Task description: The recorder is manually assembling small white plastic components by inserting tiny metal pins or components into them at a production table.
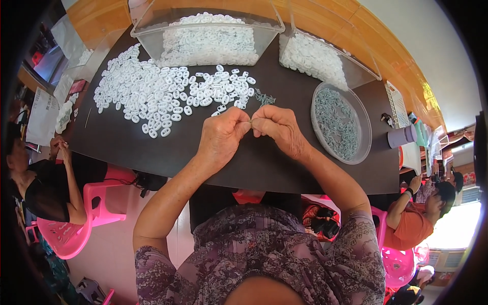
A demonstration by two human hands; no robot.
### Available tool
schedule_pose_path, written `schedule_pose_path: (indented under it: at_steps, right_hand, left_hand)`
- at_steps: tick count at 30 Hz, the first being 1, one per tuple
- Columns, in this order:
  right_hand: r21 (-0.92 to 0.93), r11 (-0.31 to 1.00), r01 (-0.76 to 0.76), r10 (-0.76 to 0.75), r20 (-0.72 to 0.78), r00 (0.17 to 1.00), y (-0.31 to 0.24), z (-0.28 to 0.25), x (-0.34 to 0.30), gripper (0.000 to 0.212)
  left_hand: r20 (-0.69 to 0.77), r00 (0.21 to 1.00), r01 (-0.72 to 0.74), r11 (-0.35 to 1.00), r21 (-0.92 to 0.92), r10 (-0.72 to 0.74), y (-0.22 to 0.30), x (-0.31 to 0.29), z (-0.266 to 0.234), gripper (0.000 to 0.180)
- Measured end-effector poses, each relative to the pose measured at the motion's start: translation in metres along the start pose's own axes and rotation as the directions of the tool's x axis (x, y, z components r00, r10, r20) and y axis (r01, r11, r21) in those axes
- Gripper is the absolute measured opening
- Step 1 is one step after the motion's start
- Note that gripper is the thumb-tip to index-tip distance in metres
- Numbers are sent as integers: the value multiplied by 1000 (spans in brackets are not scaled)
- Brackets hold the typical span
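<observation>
Over the dark table, my left hand [221, 136] and my right hand [282, 130] meet fingertip to fingertip. Both are closed in a pinch, and a tiny bit of something shows between them, too small to name. Just beyond them lies a small heap of grey-green screw-like pieces [264, 98]. Left of that heap is a small group of white oval plastic pieces [223, 87] with two holes each. A far larger pile of the same white pieces [145, 89] spreads over the table's left side.
Two see-through bins, one at the back [208, 57] and one at back right [356, 71], hold more white pieces. A round tub [367, 133] of screw-like pieces stands right, near a lilac cup [401, 136]. People sit at both sides on pink chairs [94, 203].
</observation>
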State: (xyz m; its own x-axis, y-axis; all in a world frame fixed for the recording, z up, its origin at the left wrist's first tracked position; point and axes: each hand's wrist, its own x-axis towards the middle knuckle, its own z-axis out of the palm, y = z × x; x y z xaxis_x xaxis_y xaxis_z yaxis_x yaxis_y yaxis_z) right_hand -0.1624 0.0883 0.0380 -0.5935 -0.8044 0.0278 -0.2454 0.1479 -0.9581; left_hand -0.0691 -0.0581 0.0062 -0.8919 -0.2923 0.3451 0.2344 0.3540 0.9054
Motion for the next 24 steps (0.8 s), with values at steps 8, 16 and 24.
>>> schedule_pose_path:
  at_steps: [8, 16, 24]
  right_hand:
    - [64, 997, -52, 57, -92, 994, 4, 4, -3, 17]
    - [136, 987, -90, 101, -79, 992, 5, 2, -6, 17]
    - [91, 992, -83, 92, -108, 990, 1, 5, -5, 13]
  left_hand:
    - [48, 967, 257, 949, -182, -252, 5, 1, 1, 7]
    - [-51, 999, -6, 999, 45, 8, 5, -1, 5, 9]
    - [-17, 979, -194, 963, 188, 201, 2, -1, 0, 11]
